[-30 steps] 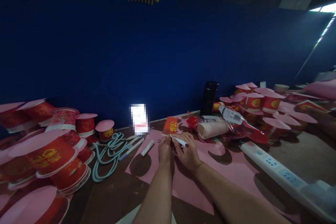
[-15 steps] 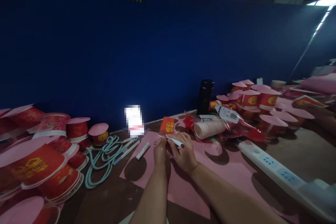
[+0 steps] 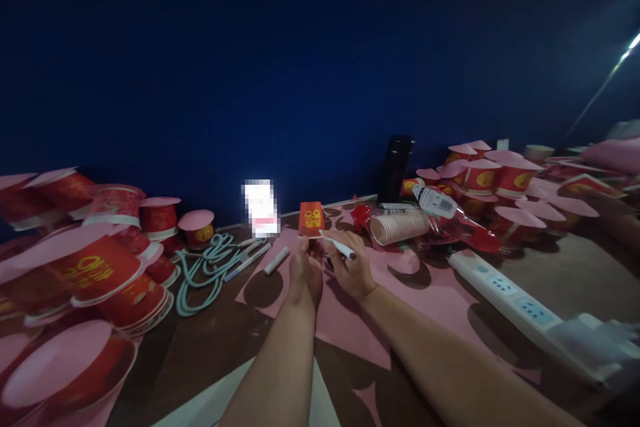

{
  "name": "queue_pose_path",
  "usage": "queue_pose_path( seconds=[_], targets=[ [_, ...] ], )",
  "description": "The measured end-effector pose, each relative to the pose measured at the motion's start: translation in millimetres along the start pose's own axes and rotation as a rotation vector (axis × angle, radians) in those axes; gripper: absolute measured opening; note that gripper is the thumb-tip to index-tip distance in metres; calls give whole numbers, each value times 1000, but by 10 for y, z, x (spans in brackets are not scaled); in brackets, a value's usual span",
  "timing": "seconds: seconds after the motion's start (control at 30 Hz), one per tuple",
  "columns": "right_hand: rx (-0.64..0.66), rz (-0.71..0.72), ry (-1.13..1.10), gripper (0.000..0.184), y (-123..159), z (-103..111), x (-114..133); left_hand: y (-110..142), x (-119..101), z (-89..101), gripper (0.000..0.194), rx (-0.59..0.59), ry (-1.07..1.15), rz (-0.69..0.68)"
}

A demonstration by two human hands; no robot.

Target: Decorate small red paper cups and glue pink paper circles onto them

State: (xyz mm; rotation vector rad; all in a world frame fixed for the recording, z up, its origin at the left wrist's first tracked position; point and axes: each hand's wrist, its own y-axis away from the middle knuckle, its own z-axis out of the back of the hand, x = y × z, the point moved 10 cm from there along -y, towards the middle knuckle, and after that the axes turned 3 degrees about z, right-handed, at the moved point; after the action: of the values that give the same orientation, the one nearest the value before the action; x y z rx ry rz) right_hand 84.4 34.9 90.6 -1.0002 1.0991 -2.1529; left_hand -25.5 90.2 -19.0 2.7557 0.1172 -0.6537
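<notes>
My left hand grips a small red paper cup with yellow characters by its near edge, the pale rim facing me. Closed around a white pen with a dark end is my right hand; the pen's tip meets or nearly meets the cup's rim. Both hands are close together above pink paper with round holes cut from it. Left of them on the paper lies a short white tube. The fingertips under the cup are partly hidden.
Stacked red cups with pink discs stand left, beside a pale blue cord. A lit phone leans at the wall. To the right are a black bottle, a sleeve of paper cups, a power strip and more disc-topped cups.
The cup has tipped a little toward me, showing more of its rim, and the left fingers have shifted beneath it. The pen stays in my right hand at the rim. The camera view has shifted.
</notes>
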Motion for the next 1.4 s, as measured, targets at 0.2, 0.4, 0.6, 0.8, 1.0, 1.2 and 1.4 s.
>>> queue_pose_path(
  seconds=[0.2,0.4,0.6,0.8,1.0,1.2,1.4],
  targets=[
    [-73,-50,-33,24,14,31,-108,58,-18,14,12,-58,7,1],
    [-58,-21,-5,22,19,23,-39,43,-17,-34,9,10,-10,-10],
    [-21,6,27,23,14,-12,21,-38,-2,22,6,34,-3,-23],
    [9,18,26,22,29,-66,9,-61,9,33,9,50,-13,-44],
    [-8,15,66,21,27,-56,-18,-60,8,55,10,15,-20,-38],
    [-6,28,87,20,38,-74,-23,-38,-5,42,11,3,-29,-36],
    [-37,41,82,18,54,-60,-39,-47,-13,38,9,6,-36,-43]
  ],
)
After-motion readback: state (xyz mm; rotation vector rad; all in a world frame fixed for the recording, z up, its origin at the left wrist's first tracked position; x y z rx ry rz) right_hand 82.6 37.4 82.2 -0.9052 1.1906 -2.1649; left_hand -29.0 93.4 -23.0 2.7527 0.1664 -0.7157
